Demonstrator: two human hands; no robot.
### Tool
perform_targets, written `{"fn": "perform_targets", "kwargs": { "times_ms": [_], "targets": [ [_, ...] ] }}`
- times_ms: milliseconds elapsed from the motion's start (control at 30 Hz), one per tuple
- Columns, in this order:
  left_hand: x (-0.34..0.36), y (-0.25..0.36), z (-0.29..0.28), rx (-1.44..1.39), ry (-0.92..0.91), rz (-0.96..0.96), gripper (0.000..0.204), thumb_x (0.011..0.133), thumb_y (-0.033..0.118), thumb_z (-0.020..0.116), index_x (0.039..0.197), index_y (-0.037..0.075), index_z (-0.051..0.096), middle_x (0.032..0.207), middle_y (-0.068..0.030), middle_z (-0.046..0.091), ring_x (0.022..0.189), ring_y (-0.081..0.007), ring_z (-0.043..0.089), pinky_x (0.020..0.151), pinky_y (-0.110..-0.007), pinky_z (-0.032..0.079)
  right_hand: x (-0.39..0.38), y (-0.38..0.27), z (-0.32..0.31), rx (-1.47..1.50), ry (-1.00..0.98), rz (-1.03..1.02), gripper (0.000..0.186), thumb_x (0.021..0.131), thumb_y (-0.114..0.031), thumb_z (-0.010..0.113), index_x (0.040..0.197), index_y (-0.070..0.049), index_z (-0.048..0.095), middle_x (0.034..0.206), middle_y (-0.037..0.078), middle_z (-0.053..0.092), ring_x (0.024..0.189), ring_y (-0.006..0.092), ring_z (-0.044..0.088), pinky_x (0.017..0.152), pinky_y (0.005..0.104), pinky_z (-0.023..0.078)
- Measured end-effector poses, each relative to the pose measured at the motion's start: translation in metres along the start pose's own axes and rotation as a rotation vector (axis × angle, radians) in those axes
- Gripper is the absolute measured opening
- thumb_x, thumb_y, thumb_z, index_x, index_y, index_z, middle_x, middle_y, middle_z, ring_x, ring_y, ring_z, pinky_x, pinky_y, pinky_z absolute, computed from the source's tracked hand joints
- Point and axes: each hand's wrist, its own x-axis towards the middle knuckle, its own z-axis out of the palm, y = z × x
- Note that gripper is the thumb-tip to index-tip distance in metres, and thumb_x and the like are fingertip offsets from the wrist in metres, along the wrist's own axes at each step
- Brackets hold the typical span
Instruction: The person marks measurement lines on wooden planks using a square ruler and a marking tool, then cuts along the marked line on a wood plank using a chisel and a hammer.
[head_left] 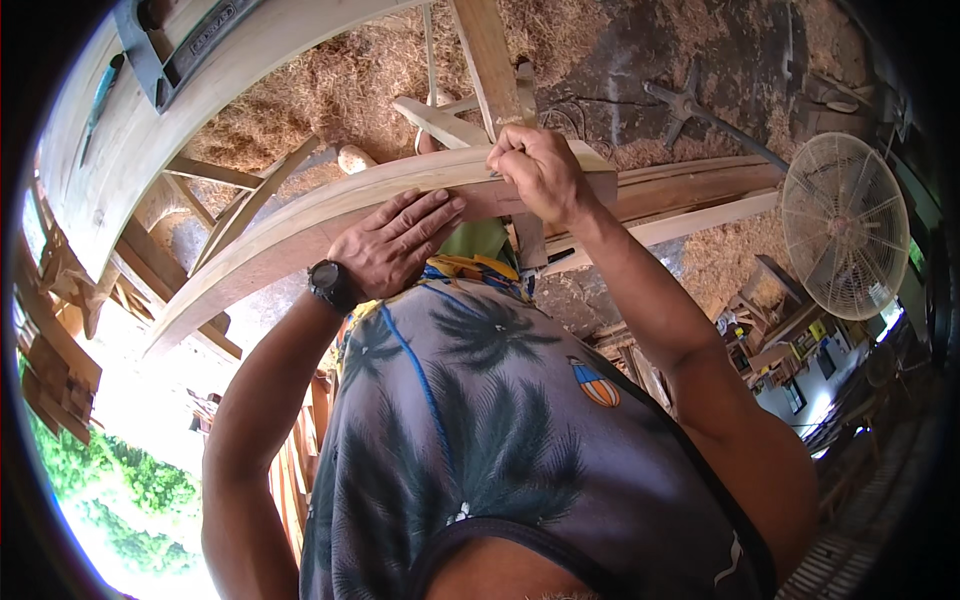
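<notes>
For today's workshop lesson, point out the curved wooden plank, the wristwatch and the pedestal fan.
curved wooden plank (270,235): head view, on its broad pale face.
wristwatch (328,283): head view, on its dark case.
pedestal fan (845,225): head view, on the round grille's centre.

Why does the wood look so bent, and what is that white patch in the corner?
In the head view the fisheye lens bows straight edges toward the rim, though the curved plank under the left hand and right hand may itself be curved. Daylight at lower left is blown out to white; the fan side sits in shade; the dark rim is the lens edge.
</notes>
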Motion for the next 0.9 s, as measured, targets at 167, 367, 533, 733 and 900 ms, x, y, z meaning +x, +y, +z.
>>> {"fn": "perform_targets", "kwargs": {
  "times_ms": [167, 367, 533, 733, 900],
  "targets": [
    [-0.001, -0.001, 0.002, -0.001, -0.021, -0.007, 0.057, 0.082, 0.015, 0.061, 0.139, 0.005, 0.058, 0.156, -0.0094, 0.046, 0.144, -0.0254, 0.044, 0.120, -0.044, 0.036, 0.002, 0.010, -0.008, 0.231, -0.095, 0.071, 0.028, 0.087, -0.022, 0.055, 0.080, 0.002, 0.068, 0.075, 0.014, 0.071, 0.068, 0.0234, 0.067, 0.062, 0.0344, 0.049],
    [0.001, 0.000, 0.000, 0.036, -0.002, -0.003, 0.051, 0.082, 0.009, 0.061, 0.133, 0.005, 0.065, 0.149, -0.0109, 0.054, 0.140, -0.0259, 0.050, 0.116, -0.044, 0.041, -0.003, 0.005, -0.019, 0.008, 0.131, -0.029, 0.027, 0.084, -0.021, 0.055, 0.076, 0.003, 0.066, 0.071, 0.015, 0.069, 0.065, 0.0232, 0.067, 0.062, 0.0347, 0.049],
    [0.000, 0.000, 0.002, 0.029, -0.029, -0.014, 0.051, 0.084, 0.012, 0.059, 0.135, 0.007, 0.063, 0.152, -0.0095, 0.051, 0.142, -0.0253, 0.047, 0.119, -0.044, 0.038, -0.008, 0.010, -0.015, 0.071, 0.141, -0.049, 0.028, 0.083, -0.021, 0.055, 0.074, 0.003, 0.064, 0.068, 0.016, 0.067, 0.064, 0.0256, 0.067, 0.062, 0.0359, 0.050],
    [-0.001, 0.000, 0.005, 0.049, -0.020, -0.015, 0.054, 0.083, 0.013, 0.058, 0.137, 0.007, 0.062, 0.154, -0.0084, 0.049, 0.144, -0.0248, 0.044, 0.121, -0.044, 0.035, -0.007, 0.012, -0.015, 0.074, 0.148, -0.119, 0.021, 0.082, -0.013, 0.053, 0.069, 0.002, 0.060, 0.059, 0.006, 0.058, 0.054, 0.0093, 0.050, 0.051, 0.0283, 0.040],
    [0.001, 0.001, 0.003, 0.047, -0.015, -0.019, 0.056, 0.080, 0.013, 0.059, 0.136, 0.007, 0.062, 0.154, -0.0086, 0.050, 0.144, -0.0249, 0.045, 0.121, -0.044, 0.035, -0.006, 0.012, -0.015, 0.044, 0.139, -0.115, 0.023, 0.083, -0.015, 0.054, 0.069, 0.002, 0.060, 0.057, 0.006, 0.057, 0.053, 0.0099, 0.051, 0.050, 0.0287, 0.040]
  ]
}}
